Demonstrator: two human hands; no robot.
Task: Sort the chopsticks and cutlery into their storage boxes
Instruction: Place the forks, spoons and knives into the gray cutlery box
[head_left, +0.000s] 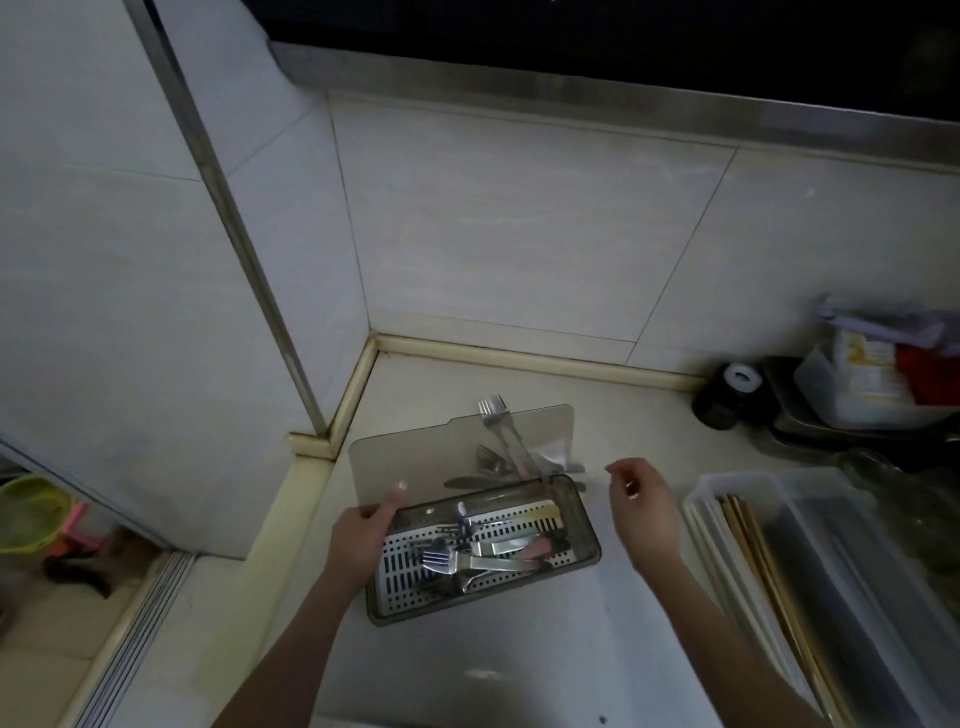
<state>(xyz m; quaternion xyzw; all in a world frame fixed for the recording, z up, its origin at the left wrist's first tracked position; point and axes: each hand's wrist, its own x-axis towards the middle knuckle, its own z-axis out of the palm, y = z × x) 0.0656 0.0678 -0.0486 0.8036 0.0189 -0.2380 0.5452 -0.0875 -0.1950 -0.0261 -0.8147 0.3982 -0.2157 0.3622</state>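
Fingers (621, 470) of the right hand (644, 499) hang loosely curled and hold nothing, above the bench (519, 649) just off the right end of the cutlery box (483, 545). The left hand (363, 525) grips the box's left end, with its thumb (397, 496) lying up against the raised smoky lid (415, 467), so that hand is taken up with steadying the box.

From the single head view, the box sits near the bench's back left corner, its long axis running left to right with the right end turned a little toward the back wall. Several forks and other pieces already lie on its perforated tray (405, 561). A fork (501, 431) leans up over the box's back rim with its tines toward the back wall, its handle slanting down toward the box's right end. More loose cutlery (488, 467) appears to lie behind the lid, seen through it. All of this lies to the left of the right fingertips and toward the back edge, nearer the free right hand than the occupied left.

Chopsticks (748, 545) lie in the clear box (831, 545) at the bench's right edge, their long axis running front to back.

My reading is that the next reach falls to the right hand, going left and back for the leaning fork.
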